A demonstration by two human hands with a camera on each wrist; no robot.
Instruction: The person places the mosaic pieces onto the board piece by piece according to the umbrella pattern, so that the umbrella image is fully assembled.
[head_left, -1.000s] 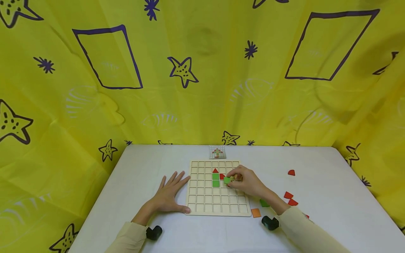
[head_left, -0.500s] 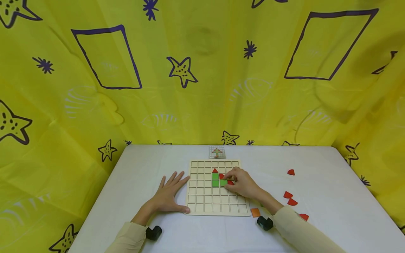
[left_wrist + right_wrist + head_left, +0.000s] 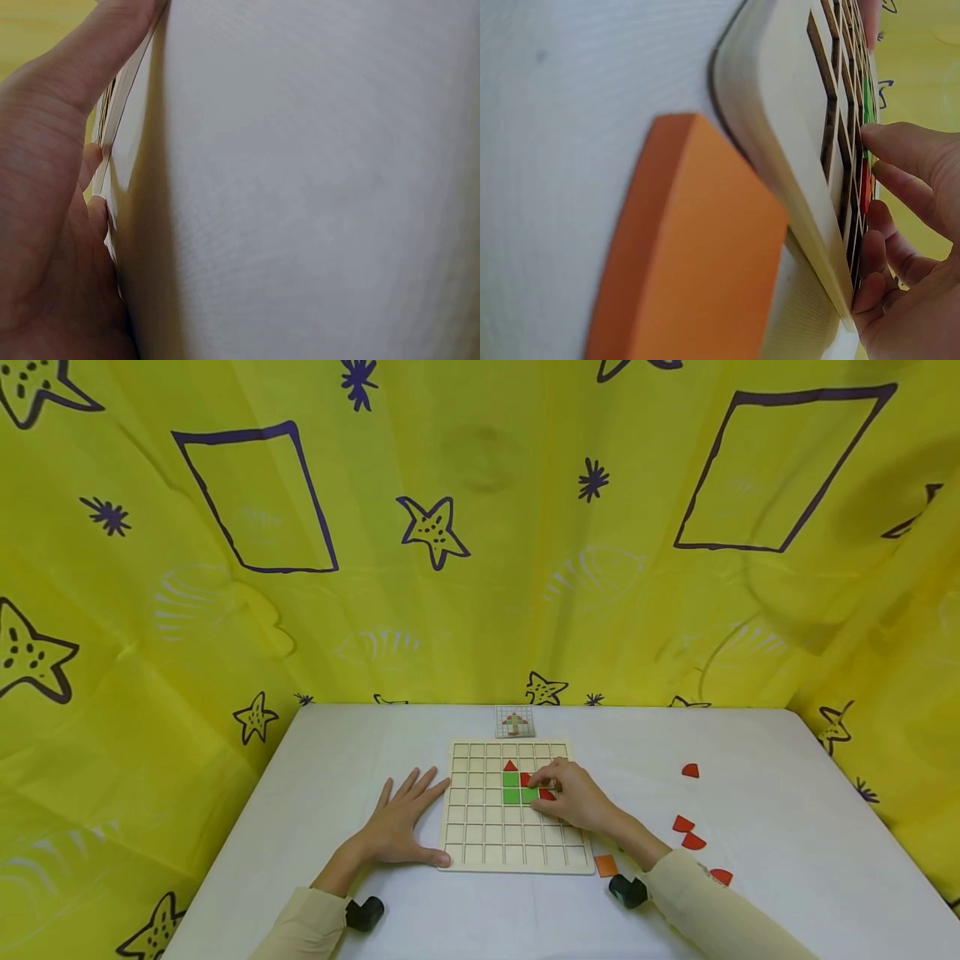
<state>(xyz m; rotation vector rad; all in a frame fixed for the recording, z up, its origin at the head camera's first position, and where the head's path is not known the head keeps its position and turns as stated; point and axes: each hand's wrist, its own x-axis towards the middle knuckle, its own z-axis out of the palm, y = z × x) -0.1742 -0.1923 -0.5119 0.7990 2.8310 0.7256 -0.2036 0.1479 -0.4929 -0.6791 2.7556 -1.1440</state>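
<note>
A wooden grid board (image 3: 517, 867) lies on the white table. My right hand (image 3: 577, 795) is over its right half, thumb and forefinger pinching a green square tile (image 3: 528, 795) that sits in a cell. Left of that tile are two more green squares (image 3: 511, 779), one above the other, topped by a red triangle (image 3: 511, 767). A red tile (image 3: 526, 779) and a red rounded tile (image 3: 547, 795) show partly beside my right fingers. My left hand (image 3: 401, 827) lies spread at the board's left side, fingertips and thumb touching its edge.
A small pattern card (image 3: 514, 722) lies behind the board. An orange square tile (image 3: 697, 255) rests by the board's front right corner. Several red rounded tiles (image 3: 693, 841) are scattered on the table at the right. A yellow curtain (image 3: 480, 610) hangs behind.
My right hand has moved slightly left and lowered the green square from above the board into the cell beside the lower green square. My left hand has stayed still.
</note>
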